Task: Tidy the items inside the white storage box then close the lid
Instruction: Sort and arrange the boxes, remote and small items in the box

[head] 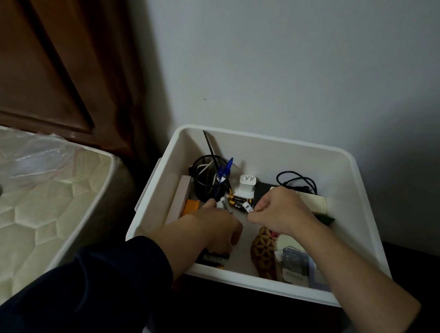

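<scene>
The open white storage box (269, 146) stands against the wall, and no lid is in view. Both my hands are inside it. My left hand (215, 224) holds a small white object near the black mesh pen cup (207, 181). My right hand (278, 212) pinches a small white battery-like item (247, 208). Several loose black batteries (236, 200) lie between the hands, in front of a white charger plug (247, 184).
Also in the box are a black cable (296, 181), a dark flat case, a cream box (311, 199), a wooden patterned coaster (264, 251), small packets (294, 266) and an orange item (191, 207). A mattress (38, 206) with a plastic bag lies at the left.
</scene>
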### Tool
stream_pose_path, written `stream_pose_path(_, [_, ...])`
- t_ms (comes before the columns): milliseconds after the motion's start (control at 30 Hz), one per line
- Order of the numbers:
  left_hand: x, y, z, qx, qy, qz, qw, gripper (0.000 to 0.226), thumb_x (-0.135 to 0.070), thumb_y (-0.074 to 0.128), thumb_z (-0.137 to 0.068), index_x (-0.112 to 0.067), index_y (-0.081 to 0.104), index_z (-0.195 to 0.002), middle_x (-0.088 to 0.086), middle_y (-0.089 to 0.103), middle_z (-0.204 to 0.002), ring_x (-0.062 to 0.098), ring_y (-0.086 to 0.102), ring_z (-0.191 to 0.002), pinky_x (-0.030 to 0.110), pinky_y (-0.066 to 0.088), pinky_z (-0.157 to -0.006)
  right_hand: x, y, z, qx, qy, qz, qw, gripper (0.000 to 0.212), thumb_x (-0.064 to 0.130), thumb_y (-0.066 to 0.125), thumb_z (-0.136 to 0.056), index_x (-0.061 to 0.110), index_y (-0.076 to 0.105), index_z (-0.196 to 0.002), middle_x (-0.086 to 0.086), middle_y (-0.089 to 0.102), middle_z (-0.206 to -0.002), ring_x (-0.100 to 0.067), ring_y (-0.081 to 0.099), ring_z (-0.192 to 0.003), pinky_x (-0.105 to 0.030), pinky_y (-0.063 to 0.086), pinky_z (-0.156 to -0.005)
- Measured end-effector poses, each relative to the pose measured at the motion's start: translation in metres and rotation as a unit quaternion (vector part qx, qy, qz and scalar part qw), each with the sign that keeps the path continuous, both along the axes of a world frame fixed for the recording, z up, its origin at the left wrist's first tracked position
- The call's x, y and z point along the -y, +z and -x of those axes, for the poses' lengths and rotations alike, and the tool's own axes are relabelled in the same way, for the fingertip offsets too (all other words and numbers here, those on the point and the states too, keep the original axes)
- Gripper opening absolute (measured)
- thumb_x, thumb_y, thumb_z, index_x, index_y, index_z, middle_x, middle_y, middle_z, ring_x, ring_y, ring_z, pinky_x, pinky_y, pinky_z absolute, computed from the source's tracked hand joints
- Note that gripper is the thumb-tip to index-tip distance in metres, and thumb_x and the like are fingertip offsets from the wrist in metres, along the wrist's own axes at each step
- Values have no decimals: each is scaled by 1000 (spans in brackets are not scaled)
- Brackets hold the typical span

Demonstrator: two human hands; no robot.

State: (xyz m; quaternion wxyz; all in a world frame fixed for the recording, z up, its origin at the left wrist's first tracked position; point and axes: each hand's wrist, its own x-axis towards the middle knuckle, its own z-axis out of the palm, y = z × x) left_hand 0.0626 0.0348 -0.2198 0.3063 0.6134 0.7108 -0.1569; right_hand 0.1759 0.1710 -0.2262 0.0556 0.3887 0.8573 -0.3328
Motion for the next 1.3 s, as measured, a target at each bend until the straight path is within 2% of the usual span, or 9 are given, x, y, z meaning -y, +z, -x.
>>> stream_pose_path(100, [2,-3,1,64,9,27,998,28,-36,68,-99,-37,67,-127,-9,60,-112,23,55,-124,46,29,-115,0,0,0,0,-8,-3,1000,12,36,85,-74,27,78,-70,10,74,-69,-3,70,-72,-25,56,-62])
stream_pose_path(400, [0,-5,2,31,-3,48,998,26,-24,70,-97,-34,73,-120,-6,65,-131,22,54,-127,48,24,-117,2,-2,1,10,4,-5,1000,12,36,85,-75,27,79,-72,10,75,-71,-3,70,-75,-28,60,-68])
stream_pose_path(633, [7,-6,24,-35,129,-106,985,28,-28,63,-97,-33,68,-124,1,57,-135,26,43,-134,47,24,-113,3,-2,-3,25,7,-5,1000,12,35,85,-74,25,80,-72,9,74,-68,-3,70,-68,-26,60,-63])
stream_pose_path(767, [20,2,33,-43,130,-129,982,46,-33,65,-95,-29,57,-140,1,48,-144,26,41,-137,45,33,-115,16,0,3,47,86,6,995,12,36,84,-78,26,82,-84,13,75,-84,1,68,-81,-23,59,-71])
stream_pose_path(833, [28,7,37,-35,137,-130,981,51,-32,65,-96,-25,53,-145,0,47,-146,25,46,-135,43,44,-109,29,1,10,84,150,-3,985,19,37,83,-79,23,82,-91,10,75,-90,-6,71,-85,-31,64,-80])
stream_pose_path(933, [36,14,42,-42,139,-137,980,48,-31,65,-97,-27,55,-144,-1,51,-143,22,54,-127,41,50,-101,45,0,24,136,227,-43,963,29,37,84,-80,13,75,-93,-1,72,-90,-19,72,-84,-36,64,-76])
stream_pose_path(1033, [43,14,40,-60,131,-161,976,47,-30,63,-99,-32,55,-145,-3,52,-147,21,51,-133,43,40,-109,53,-6,36,152,253,-75,952,33,31,83,-84,8,69,-103,-5,64,-97,-22,66,-89,-31,58,-71])
stream_pose_path(1100, [48,9,38,-75,126,-176,973,45,-30,62,-99,-34,56,-143,-5,53,-147,20,46,-136,44,28,-114,56,-13,40,155,262,-74,950,33,25,81,-88,7,69,-112,-9,65,-107,-24,66,-96,-32,59,-79])
stream_pose_path(1300, [47,3,37,-64,135,-180,972,39,-31,65,-95,-37,63,-134,-7,57,-139,22,39,-135,41,21,-106,52,-29,41,156,283,-26,946,27,14,74,-95,6,72,-121,-12,71,-115,-27,70,-106,-39,61,-94])
